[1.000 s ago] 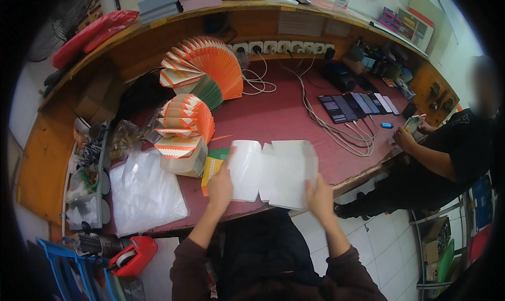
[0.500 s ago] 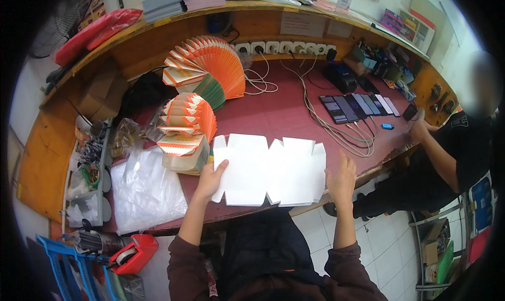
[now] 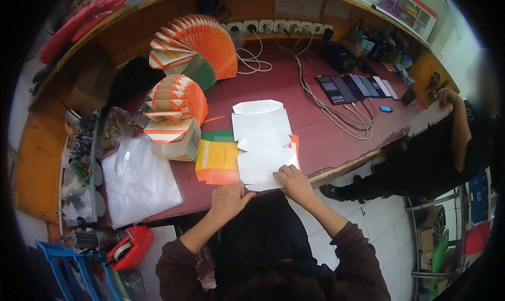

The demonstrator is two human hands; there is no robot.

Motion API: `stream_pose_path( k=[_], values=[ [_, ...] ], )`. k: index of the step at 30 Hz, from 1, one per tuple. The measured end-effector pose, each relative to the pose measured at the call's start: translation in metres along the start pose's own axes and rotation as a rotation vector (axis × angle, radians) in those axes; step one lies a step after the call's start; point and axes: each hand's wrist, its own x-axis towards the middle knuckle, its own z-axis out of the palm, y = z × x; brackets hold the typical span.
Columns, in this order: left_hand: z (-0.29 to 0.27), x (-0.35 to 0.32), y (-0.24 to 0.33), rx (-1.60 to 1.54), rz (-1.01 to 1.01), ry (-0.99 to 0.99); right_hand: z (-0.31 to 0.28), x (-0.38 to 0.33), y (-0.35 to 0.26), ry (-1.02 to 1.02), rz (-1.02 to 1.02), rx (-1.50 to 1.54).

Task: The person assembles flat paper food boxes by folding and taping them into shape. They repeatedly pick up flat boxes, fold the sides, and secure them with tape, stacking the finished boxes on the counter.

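Observation:
A white, unfolded carton blank [image 3: 261, 138] with notched sides and flaps lies lengthwise before me on the dark red table. My right hand [image 3: 295, 184] grips its near right corner with bent fingers. At its near left corner my left hand [image 3: 230, 202] has the fingers closed on the edge, thumb pointing right; its fingertips are partly hidden. Underneath, a printed yellow, orange and green carton blank [image 3: 218, 155] shows on the left, with a strip of orange at the right.
Fanned stacks of orange cartons [image 3: 210, 43] stand beyond, left. Plastic bags [image 3: 138, 182] and a red tape dispenser [image 3: 131, 247] are at left. Cables [image 3: 310, 98] run to a row of phones [image 3: 357, 88]. Another person's hand [image 3: 447, 98] holds something whitish at right.
The white blank has turned from crosswise to lengthwise and come down onto the printed one. Both hands moved to its near edge. The other person's hand rose with a whitish thing.

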Motion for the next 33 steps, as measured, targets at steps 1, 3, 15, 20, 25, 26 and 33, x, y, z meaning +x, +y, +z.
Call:
stream_pose_path(
  k=[1,3,15,20,25,26,33],
  values=[
    [0.006,-0.005,-0.001,0.170,0.111,0.266,0.005,-0.004,0.005,0.025,-0.043,-0.016],
    [0.015,0.011,-0.006,0.262,0.494,0.478,0.012,-0.009,0.010,0.020,-0.075,0.023],
    [0.053,0.080,-0.012,0.390,0.092,0.626,0.027,0.057,0.017,-0.146,0.219,0.070],
    [0.064,0.086,-0.015,0.436,0.065,0.543,0.043,0.066,0.007,0.161,0.176,0.188],
    [0.044,0.077,-0.035,0.146,0.392,0.293,0.037,0.065,0.024,0.131,0.126,0.457],
    [0.036,0.073,-0.043,0.144,0.512,0.198,0.030,0.065,0.035,0.066,0.070,0.454],
    [-0.021,0.045,-0.047,-0.203,0.363,0.038,-0.030,0.030,0.081,0.033,-0.155,-0.056]
  ],
)
